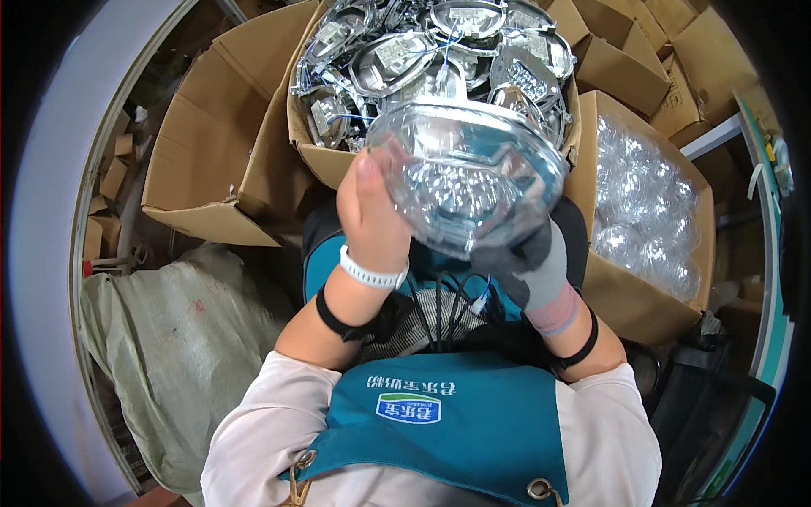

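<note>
Between my two hands, above my lap, is a rounded lamp unit [469, 182] with a clear domed cover and shiny faceted reflector. My bare left hand [372, 203] grips its left rim, thumb uppermost. On its lower right edge, my right hand [528, 264] closes in a grey glove with dark fingers; the lamp hides some of the fingertips. Just beyond, a cardboard box [325, 162] is heaped with silver reflector housings [393, 63], several with blue wires. A box to the right holds clear domed plastic covers [646, 207].
An open carton [215, 127] stands at the left, beside a pale woven sack [182, 363]. More cartons [621, 59] crowd the far right. A teal-edged frame [764, 245] runs along the right side. A small wired connector [480, 302] lies over my lap.
</note>
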{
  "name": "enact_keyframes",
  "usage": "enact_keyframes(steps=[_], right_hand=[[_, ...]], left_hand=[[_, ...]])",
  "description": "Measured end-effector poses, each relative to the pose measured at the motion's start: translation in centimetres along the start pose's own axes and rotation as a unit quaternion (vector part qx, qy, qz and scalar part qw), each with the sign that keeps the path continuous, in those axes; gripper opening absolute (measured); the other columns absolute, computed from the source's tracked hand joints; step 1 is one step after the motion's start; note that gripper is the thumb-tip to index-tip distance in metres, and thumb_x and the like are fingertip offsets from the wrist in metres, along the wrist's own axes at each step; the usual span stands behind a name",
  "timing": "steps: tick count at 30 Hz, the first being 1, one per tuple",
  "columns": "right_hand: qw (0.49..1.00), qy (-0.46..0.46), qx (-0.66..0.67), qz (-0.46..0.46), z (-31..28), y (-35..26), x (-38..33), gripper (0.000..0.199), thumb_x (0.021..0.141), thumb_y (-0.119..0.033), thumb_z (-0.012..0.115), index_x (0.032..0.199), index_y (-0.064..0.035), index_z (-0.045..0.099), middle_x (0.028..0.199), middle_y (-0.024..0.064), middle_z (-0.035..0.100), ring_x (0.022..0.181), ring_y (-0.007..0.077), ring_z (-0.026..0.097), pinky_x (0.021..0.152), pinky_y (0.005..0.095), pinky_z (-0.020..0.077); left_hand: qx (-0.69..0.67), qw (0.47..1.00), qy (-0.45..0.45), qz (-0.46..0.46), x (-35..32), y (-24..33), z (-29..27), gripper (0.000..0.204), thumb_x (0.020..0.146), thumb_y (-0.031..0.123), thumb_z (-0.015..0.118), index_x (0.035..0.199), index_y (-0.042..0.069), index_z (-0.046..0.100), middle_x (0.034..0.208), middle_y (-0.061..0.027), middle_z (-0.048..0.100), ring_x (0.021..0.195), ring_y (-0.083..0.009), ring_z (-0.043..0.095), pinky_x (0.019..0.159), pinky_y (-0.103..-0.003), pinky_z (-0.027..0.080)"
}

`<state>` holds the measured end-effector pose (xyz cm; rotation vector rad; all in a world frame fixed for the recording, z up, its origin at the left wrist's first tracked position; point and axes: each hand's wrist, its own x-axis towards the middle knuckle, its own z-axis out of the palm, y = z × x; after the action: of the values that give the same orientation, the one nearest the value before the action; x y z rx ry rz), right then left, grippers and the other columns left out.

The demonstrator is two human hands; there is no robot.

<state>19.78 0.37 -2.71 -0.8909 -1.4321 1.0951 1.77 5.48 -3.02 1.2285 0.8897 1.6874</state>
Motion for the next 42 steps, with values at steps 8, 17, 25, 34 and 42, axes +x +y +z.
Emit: enact_keyframes(steps=[8,17,25,34,42], right_hand=[[0.991,-0.011,-0.127,0.043,0.7,0.6,1.1,0.061,0.072,-0.026,0.085,0.121,-0.001,0.058,0.101,0.0118,0.07,0.088,0.0241,0.068,0.079,0.0321,0.0529],[0.889,0.018,-0.371,-0.269,1.1,-3.2,1.9,0.084,0.064,-0.028,0.085,0.134,0.0001,0.048,0.127,0.0215,0.056,0.112,0.0399,0.057,0.092,0.0475,0.0474],[0.905,-0.027,-0.317,-0.282,1.8,-2.2,1.2,0.051,0.061,-0.022,0.086,0.101,-0.0048,0.06,0.11,0.0136,0.063,0.102,0.0365,0.061,0.087,0.0452,0.0502],[0.924,-0.03,-0.316,-0.214,-2.1,-1.4,1.1,0.065,0.066,-0.032,0.084,0.118,-0.0044,0.056,0.12,0.0172,0.058,0.11,0.0374,0.056,0.095,0.045,0.0456],[0.575,0.185,-0.682,0.413,-30.8,6.5,-5.2,0.09,0.078,-0.065,0.064,0.141,-0.0068,0.04,0.139,0.0266,0.046,0.126,0.042,0.048,0.105,0.0461,0.0395]], left_hand=[[-0.162,0.974,0.05,-0.153,-0.3,-3.6,0.0,0.05,0.105,0.039,0.029,0.118,-0.002,0.053,0.114,-0.0103,0.058,0.108,-0.0193,0.055,0.098,-0.036,0.042],[-0.44,0.868,-0.059,-0.223,0.9,-3.3,0.0,0.051,0.096,0.055,0.038,0.094,0.006,0.051,0.089,-0.0086,0.052,0.082,-0.0221,0.053,0.077,-0.038,0.05],[-0.409,0.868,0.021,-0.28,0.2,-1.5,1.5,0.045,0.095,0.049,0.033,0.086,0.007,0.048,0.079,-0.0079,0.051,0.07,-0.0172,0.05,0.061,-0.03,0.045],[-0.25,0.941,0.091,-0.209,2.6,0.2,-3.1,0.054,0.089,0.056,0.039,0.093,0.006,0.059,0.083,-0.0093,0.059,0.076,-0.0218,0.059,0.071,-0.036,0.051],[0.614,0.657,0.433,0.066,14.9,3.0,-38.2,0.049,0.101,0.029,0.035,0.118,-0.011,0.056,0.119,-0.0253,0.062,0.105,-0.0365,0.062,0.092,-0.044,0.048]])
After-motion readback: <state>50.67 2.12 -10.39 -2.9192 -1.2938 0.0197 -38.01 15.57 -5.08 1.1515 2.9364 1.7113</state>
